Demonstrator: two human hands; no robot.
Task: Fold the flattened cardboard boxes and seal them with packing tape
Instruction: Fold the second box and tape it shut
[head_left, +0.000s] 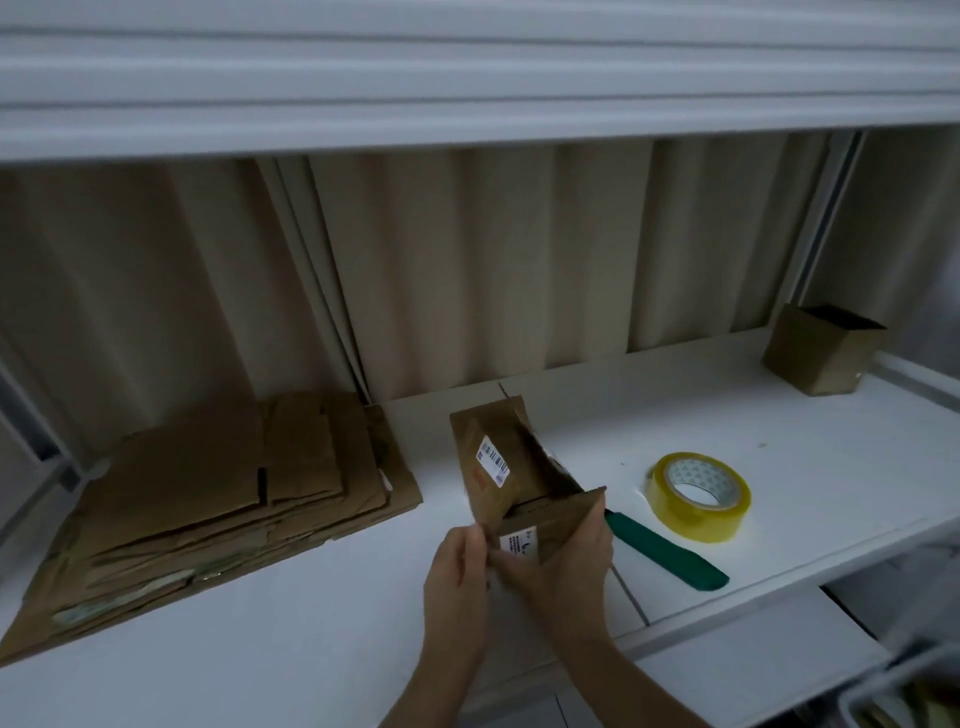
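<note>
A small brown cardboard box (511, 467), partly opened up and bearing white barcode labels, is held above the white table (311, 623). My left hand (457, 571) pinches its near left flap. My right hand (566, 556) grips the near right flap and the box's underside. A roll of yellowish packing tape (698, 496) lies flat on the table to the right of the box. A stack of flattened cardboard boxes (208, 509) lies at the left.
A green-handled cutter (665, 551) lies between the box and the tape roll. A folded, open-topped cardboard box (821, 356) stands at the far right back. A beige curtain hangs behind the table. The table's front edge runs on the right.
</note>
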